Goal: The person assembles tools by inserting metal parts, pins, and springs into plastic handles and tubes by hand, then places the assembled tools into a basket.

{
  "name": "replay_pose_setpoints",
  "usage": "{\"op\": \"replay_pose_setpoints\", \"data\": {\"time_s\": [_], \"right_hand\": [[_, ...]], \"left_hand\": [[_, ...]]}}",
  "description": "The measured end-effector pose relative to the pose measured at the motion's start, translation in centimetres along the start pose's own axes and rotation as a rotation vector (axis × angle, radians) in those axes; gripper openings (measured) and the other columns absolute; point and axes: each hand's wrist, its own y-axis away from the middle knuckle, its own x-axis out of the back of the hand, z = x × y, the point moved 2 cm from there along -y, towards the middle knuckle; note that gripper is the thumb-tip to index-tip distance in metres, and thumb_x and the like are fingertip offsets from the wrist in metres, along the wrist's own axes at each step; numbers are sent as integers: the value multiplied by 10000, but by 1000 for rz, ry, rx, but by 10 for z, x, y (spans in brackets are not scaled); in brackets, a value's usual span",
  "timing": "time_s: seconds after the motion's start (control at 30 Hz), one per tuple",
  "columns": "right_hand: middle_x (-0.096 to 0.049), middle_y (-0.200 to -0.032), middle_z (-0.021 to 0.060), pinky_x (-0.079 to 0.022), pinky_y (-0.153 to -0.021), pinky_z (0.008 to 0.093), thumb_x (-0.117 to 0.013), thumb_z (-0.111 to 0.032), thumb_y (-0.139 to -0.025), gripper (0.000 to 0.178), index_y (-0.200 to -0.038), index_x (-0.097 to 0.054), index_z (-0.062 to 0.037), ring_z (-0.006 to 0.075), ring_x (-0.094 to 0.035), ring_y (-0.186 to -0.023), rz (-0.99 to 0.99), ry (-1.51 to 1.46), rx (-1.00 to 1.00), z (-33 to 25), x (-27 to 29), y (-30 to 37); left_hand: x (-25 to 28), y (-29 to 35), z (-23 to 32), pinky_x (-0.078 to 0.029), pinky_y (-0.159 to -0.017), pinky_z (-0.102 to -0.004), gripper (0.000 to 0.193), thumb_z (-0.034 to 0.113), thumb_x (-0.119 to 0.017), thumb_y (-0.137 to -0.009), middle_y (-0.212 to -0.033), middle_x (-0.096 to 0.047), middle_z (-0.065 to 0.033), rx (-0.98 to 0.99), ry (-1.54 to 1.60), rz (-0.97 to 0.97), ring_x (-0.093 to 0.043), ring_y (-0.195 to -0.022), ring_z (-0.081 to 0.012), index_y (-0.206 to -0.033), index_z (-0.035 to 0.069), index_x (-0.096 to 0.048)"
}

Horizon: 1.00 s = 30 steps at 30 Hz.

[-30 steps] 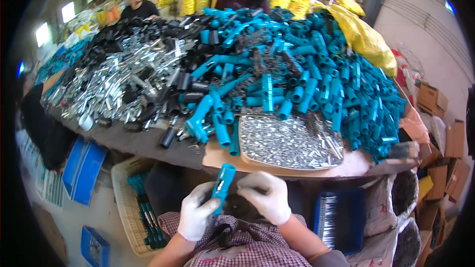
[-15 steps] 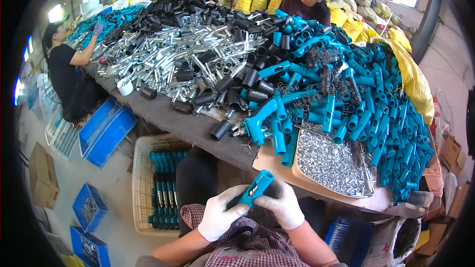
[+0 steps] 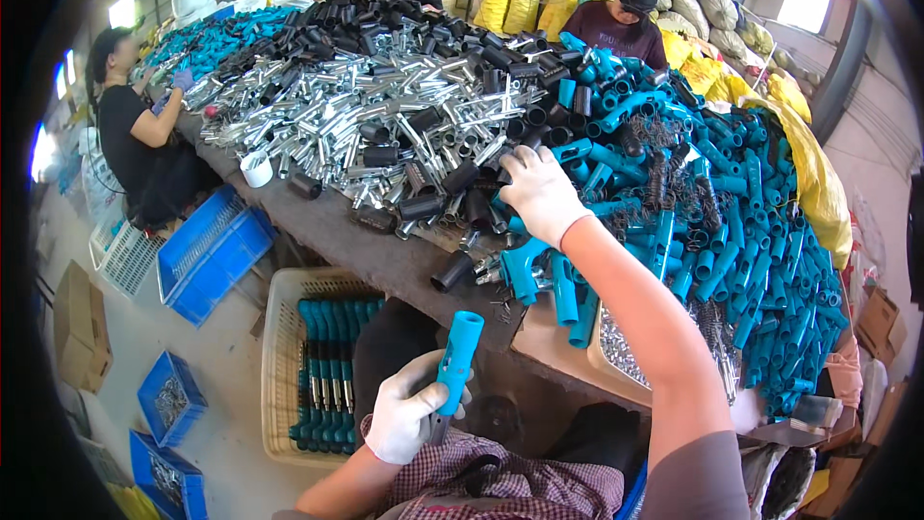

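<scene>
My left hand (image 3: 409,411), in a white glove, is closed around a teal plastic tubular handle (image 3: 460,351) above my lap. The handle stands nearly upright, its round open end on top; a dark piece shows below my fingers. My right hand (image 3: 541,195), also gloved, reaches over the heap with fingers apart and bent downward. Its fingertips are at the black plastic sleeves (image 3: 478,207), beside the teal handles (image 3: 616,116); whether they touch a sleeve I cannot tell. Shiny metal tubes (image 3: 332,101) lie left of that hand.
A cream crate (image 3: 272,366) with rows of assembled teal-and-black pieces stands at lower left. Blue bins (image 3: 173,400) are on the floor. A tray of small metal parts (image 3: 616,351) sits partly behind my right forearm. Three people work around the table (image 3: 332,231).
My right hand has let go of the teal handle and moved up and forward to the heap. My left hand keeps the handle, now more upright and slightly lower. The view has shifted slightly.
</scene>
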Motion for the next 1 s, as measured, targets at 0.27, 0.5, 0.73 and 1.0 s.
{"op": "replay_pose_setpoints", "data": {"time_s": [0.27, 0.5, 0.73, 1.0], "right_hand": [[-664, -1009, 155, -499, -842, 398, -667, -215, -856, 226, -946, -670, -7, 334, -632, -980, 173, -1004, -638, -15, 70, 78], [-673, -1156, 187, -496, -978, 394, -600, -88, -891, 386, -1272, -597, -24, 336, -645, -1122, 166, -1323, -867, -88, 126, 181], [-461, -1443, 271, -411, -1100, 427, -627, -106, -850, 642, -1447, -419, 5, 425, -456, -1354, 359, -1324, -854, -175, 141, 224], [-677, -1095, 161, -500, -934, 441, -648, -140, -842, 276, -1094, -674, -32, 371, -629, -1049, 205, -1179, -662, -89, 172, 281]], "left_hand": [[2, 2, -7, -590, -735, -334, 663, 263, -754, -896, -1147, -664, -199, -39, 0, 21, -685, -893, -238, -1373, -110, -485], [-22, 8, -18, -593, -711, -322, 642, 271, -757, -881, -1065, -681, -185, 144, -80, -150, -688, -832, -225, -1332, -117, -513], [-58, 22, -44, -542, -652, -306, 698, 458, -742, -871, -866, -678, -151, 339, -166, -269, -657, -692, -201, -1225, -114, -554], [-81, 29, -40, -546, -782, -335, 935, 739, -703, -761, -951, -716, -169, 3, -972, -316, -721, -862, -246, -1280, -32, -602]]}}
